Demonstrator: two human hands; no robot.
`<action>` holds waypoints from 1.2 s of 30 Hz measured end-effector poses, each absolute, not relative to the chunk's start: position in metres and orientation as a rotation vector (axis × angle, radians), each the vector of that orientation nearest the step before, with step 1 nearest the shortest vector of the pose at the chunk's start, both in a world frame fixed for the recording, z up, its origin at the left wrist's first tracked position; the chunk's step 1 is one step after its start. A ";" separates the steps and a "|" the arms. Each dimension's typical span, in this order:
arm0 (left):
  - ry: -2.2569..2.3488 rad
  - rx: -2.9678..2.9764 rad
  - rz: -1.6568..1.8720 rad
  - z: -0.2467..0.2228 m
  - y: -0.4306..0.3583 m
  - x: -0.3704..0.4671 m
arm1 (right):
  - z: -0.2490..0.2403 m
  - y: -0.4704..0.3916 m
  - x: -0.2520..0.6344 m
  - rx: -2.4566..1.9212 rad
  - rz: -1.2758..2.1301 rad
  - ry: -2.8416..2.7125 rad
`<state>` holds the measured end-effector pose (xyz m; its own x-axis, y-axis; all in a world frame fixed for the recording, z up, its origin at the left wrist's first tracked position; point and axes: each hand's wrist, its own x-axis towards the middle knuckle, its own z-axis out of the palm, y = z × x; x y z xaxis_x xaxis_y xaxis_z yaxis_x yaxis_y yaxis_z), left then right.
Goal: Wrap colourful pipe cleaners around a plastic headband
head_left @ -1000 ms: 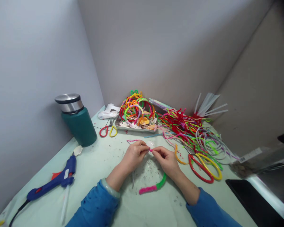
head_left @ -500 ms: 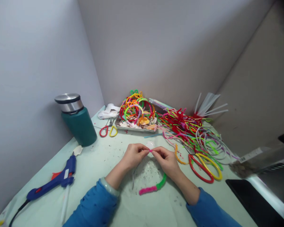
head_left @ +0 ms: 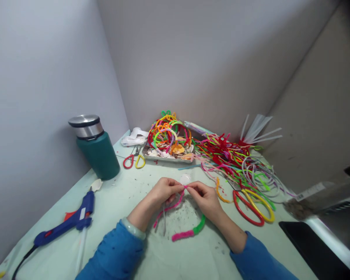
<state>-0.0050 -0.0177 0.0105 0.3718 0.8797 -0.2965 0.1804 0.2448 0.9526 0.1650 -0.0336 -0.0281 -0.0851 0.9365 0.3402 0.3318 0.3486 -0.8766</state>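
Observation:
Over the middle of the table, my left hand pinches a thin pink pipe cleaner between thumb and fingertips. My right hand pinches the same pipe cleaner, and the fingertips of both hands nearly meet. One pink length trails down to the left below my left hand. Beside that tail a thin grey strip hangs or lies; I cannot tell whether my left hand holds it. Partly hidden by my right hand, a curved band wrapped in green and pink fuzz shows below.
A green bottle and a blue glue gun are at left. Behind stands a tray of shells and fuzzy loops, with small scissors beside it. At right are piled pipe cleaners, large scissors and a black flat object.
A pink tail of the pipe cleaner now shows below my left hand, where it was hidden before. My left hand has turned slightly; my right hand has hardly moved.

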 end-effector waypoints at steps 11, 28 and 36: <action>0.857 1.188 0.556 0.006 -0.018 -0.010 | -0.027 -0.034 0.165 -1.134 0.774 -1.643; 1.299 2.039 0.742 0.001 -0.014 -0.005 | -0.032 -0.031 0.166 -1.158 0.831 -1.641; 1.297 2.139 0.823 0.005 -0.016 -0.005 | -0.026 -0.032 0.165 -1.192 0.796 -1.622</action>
<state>-0.0048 -0.0164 0.0046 0.3624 0.9016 0.2360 0.5979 -0.4192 0.6833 0.1653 -0.0325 -0.0262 -0.0868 0.9485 0.3048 0.3389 0.3158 -0.8862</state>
